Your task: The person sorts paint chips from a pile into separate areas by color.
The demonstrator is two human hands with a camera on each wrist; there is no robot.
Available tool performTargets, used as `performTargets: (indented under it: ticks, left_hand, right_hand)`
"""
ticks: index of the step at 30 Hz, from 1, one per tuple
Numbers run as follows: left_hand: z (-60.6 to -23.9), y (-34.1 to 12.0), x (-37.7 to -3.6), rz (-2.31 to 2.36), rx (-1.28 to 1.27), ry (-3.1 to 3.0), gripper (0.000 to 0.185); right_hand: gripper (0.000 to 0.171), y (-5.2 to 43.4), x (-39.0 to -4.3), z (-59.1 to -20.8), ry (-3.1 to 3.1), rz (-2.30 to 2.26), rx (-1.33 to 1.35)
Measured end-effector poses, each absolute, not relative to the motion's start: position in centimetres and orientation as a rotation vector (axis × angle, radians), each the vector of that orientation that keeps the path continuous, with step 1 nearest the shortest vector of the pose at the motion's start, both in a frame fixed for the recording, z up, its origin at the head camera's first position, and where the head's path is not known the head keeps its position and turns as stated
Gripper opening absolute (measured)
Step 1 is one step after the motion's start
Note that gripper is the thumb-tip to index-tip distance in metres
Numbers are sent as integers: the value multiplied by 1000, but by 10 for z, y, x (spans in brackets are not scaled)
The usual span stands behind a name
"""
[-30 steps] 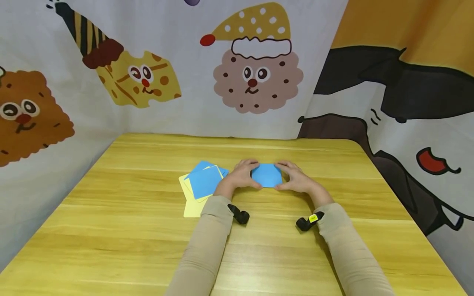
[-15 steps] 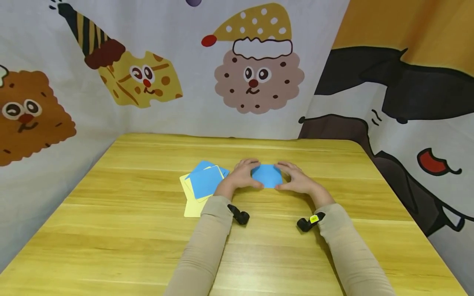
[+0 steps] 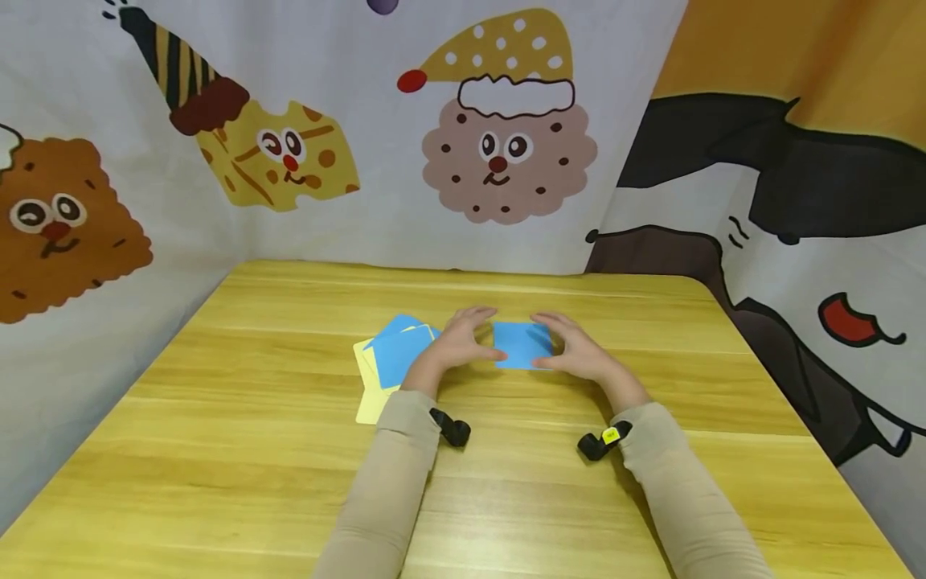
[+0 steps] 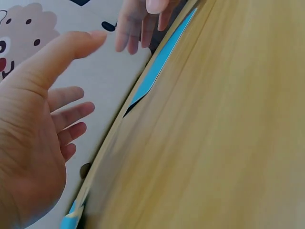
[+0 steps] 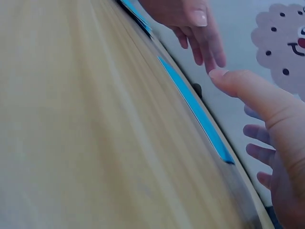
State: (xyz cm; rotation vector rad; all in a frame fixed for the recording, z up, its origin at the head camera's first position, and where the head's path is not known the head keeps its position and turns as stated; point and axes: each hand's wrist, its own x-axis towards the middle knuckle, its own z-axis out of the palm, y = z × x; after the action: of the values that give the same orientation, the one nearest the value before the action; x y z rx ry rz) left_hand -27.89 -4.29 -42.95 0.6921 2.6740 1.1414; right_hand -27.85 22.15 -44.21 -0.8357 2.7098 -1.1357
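Observation:
A blue card [image 3: 522, 346] lies flat on the table between both hands, its edge slightly raised in the left wrist view [image 4: 164, 55]. My left hand [image 3: 457, 342] is held just left of it, thumb and fingers spread apart, holding nothing. On the other side, my right hand [image 3: 582, 350] curves loosely with thumb and fingers parted; in the head view its tips overlap the card's right side. The right wrist view shows a gap between that thumb [image 5: 238, 83] and the card. Left of my left hand is a loose pile of blue cards [image 3: 399, 358] and yellow cards [image 3: 370, 404], partly hidden by that hand.
The wooden table [image 3: 506, 498] reaches back to a white curtain [image 3: 376, 233] printed with cartoon food. A black wrist camera [image 3: 453, 429] sits on the left wrist, another black camera [image 3: 596, 445] on the right one.
The blue card bowed between the hands, then flattened out as both hands let go. My left hand has drawn away to the left; the right hand has barely shifted.

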Motion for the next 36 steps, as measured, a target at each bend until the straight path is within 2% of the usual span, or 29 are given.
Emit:
performTargets:
  ticks: [11, 36]
  left_hand:
    - [-426, -66, -272, 1245, 632, 2671, 91]
    - [-415, -152, -250, 1104, 578, 2740, 102]
  right_hand:
    - [82, 186, -274, -440, 2750, -1159, -990]
    - [82, 112, -270, -445, 2730, -1105, -1074]
